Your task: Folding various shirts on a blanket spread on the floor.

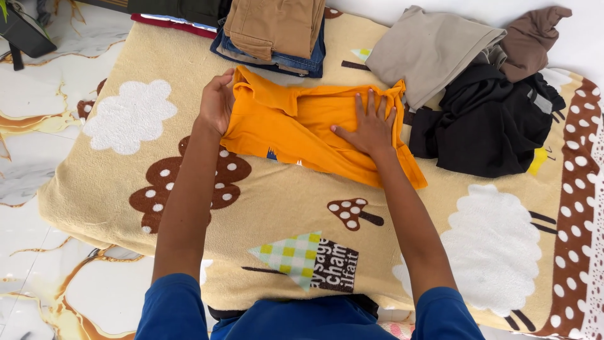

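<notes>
Bright orange knit shirt, partly folded, lying on beige fleece blanket with brown and white tree shapes. Left hand gripping shirt's left edge, fingers curled around cloth. Right hand flat, fingers spread, pressing shirt's right half. Behind shirt: folded tan trousers on blue jeans. Right of shirt: heap of black cloth.

Short blue sleeves on both bare arms, matching blue shirt front.
</notes>
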